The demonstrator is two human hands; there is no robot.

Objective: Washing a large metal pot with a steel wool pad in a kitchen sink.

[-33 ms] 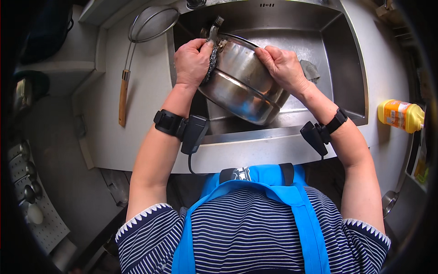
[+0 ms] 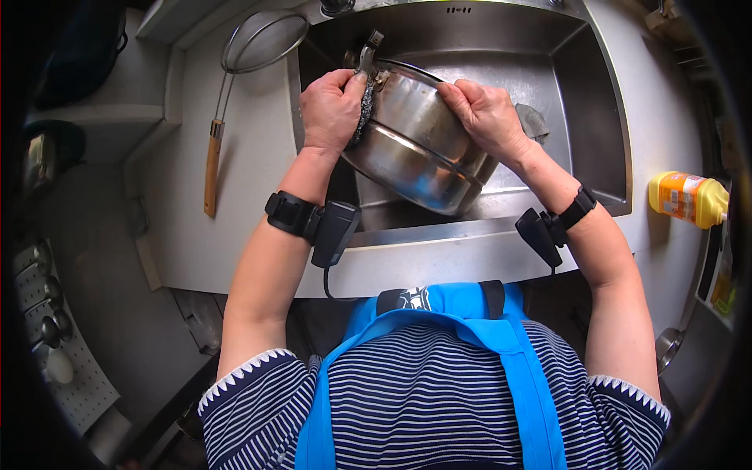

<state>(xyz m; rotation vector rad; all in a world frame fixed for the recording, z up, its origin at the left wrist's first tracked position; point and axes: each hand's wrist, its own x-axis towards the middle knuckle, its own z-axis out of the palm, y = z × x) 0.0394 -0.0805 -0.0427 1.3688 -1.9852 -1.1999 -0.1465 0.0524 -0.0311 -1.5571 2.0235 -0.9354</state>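
Observation:
A stainless steel pot [image 2: 415,102] is held tilted on its side over the sink [image 2: 595,125], its lower wall reflecting blue. My right hand [image 2: 492,117] is closed on the pot's rim at its right side. My left hand [image 2: 329,113] is closed round a dark grey steel wool scrubber [image 2: 363,117], which presses against the pot's wall by its metal handle [image 2: 367,53]. The left thumb lies against the base of that handle. The pot's inside and the far part of its rim are hidden. A crumpled grey cloth or pad [image 2: 533,123] lies in the sink, just beyond my right wrist.
On the counter [image 2: 258,164] left of the sink lies a wire strainer [image 2: 213,168] with a wooden handle. A yellow bottle [image 2: 688,199] with an orange label is on the right counter. Several utensils hang on a perforated rack [image 2: 82,388] at lower left.

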